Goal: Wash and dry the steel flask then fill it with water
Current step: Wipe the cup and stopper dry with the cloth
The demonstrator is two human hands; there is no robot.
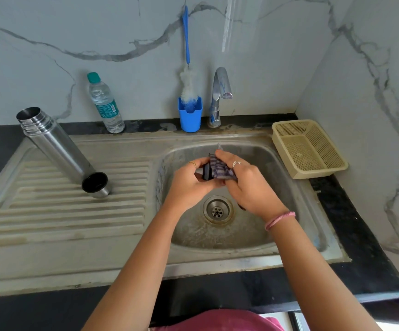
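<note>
- Over the basin of the steel sink (pixel 289 237), I see both hands working together on a small dark flask stopper (pixel 206 173), directly above the drain (pixel 217 209).
- The left hand (pixel 191 185) has its fingers curled round the stopper; the right hand (pixel 246 185) grasps a purple striped cloth (pixel 218 167) and presses it against the stopper's top.
- The steel flask (pixel 50 139) stands uncapped on the ribbed drainboard (pixel 74 211) to the left, well apart from the hands, its threaded mouth open; I cannot tell what is inside.
- Its steel cup lid (pixel 95 185) sits mouth-up just in front of the flask's base, dark within.
- At the back of the counter (pixel 360 247), a plastic water bottle (pixel 105 103) with a green cap stands against the marble wall (pixel 50 68), holding clear water.
- A blue holder cup (pixel 190 118) beside the tap (pixel 218 96) holds a bottle brush (pixel 187 44), bristles down, blue handle leaning on the wall.
- The tap's spout hangs over the basin behind the hands; I cannot tell whether water is running.
- A beige perforated basket (pixel 310 149) rests at the sink's right edge.
- A pink thread band (pixel 279 219) circles the right wrist.
</note>
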